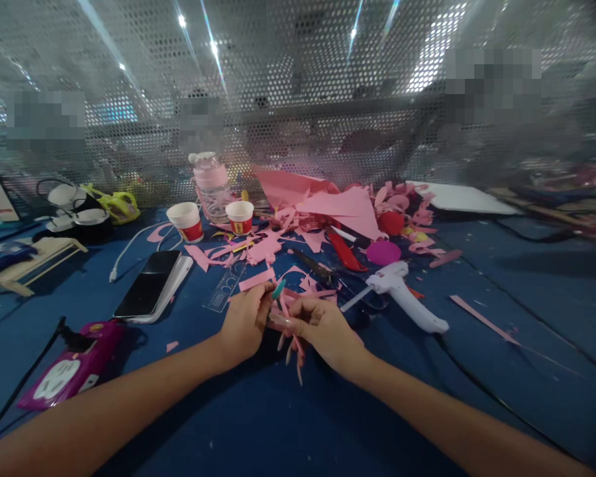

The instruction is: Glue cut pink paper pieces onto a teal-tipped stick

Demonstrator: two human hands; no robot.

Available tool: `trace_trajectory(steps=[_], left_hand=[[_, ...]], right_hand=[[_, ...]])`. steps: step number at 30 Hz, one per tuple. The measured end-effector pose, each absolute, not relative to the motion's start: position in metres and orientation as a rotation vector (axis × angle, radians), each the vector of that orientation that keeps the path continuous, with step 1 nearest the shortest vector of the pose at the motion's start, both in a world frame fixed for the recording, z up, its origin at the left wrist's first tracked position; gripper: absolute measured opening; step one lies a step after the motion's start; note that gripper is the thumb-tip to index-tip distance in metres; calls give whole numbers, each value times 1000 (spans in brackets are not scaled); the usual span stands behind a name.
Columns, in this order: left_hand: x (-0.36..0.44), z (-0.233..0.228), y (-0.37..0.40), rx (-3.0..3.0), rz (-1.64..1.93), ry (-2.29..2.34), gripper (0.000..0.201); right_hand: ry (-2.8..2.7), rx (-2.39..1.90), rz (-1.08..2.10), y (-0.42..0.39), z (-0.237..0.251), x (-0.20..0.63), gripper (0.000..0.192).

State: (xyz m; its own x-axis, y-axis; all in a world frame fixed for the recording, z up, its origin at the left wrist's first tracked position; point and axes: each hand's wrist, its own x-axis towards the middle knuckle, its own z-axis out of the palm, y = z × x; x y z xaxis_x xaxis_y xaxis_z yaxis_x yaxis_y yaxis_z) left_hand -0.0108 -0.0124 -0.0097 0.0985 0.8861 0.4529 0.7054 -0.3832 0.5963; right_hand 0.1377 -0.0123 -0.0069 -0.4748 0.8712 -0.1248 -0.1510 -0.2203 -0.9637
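Note:
My left hand point(244, 322) and my right hand point(322, 326) meet above the blue table point(278, 424), both pinching a small bundle of pink paper strips point(289, 331) that hangs down between them. A teal tip point(279, 289) sticks up from the bundle at my left fingertips. Just beyond my hands lie loose pink paper scraps point(263, 248) and a clear ruler point(227, 285). A white glue gun point(404, 295) rests to the right of my right hand. Scissors point(318, 268) lie behind the hands.
A phone point(151, 285) and a magenta power strip point(72, 368) lie at left. Two paper cups point(187, 222) point(240, 216) and a pink-capped bottle point(211, 185) stand at the back. Pink sheets point(328, 199), a red cutter point(345, 252) and a perforated metal screen point(298, 99) sit behind.

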Motion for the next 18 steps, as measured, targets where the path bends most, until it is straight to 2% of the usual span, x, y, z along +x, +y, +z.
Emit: trace_trajectory(steps=[11,18], left_hand=[[-12,-22,-10,2445,1182,1780,27],[-13,-12,-13,2277,1160,1607,28]], right_hand=[[-1282,-954,1816,-12,-1,140,34],[-1262,-917,1826,-13,0,139,33]])
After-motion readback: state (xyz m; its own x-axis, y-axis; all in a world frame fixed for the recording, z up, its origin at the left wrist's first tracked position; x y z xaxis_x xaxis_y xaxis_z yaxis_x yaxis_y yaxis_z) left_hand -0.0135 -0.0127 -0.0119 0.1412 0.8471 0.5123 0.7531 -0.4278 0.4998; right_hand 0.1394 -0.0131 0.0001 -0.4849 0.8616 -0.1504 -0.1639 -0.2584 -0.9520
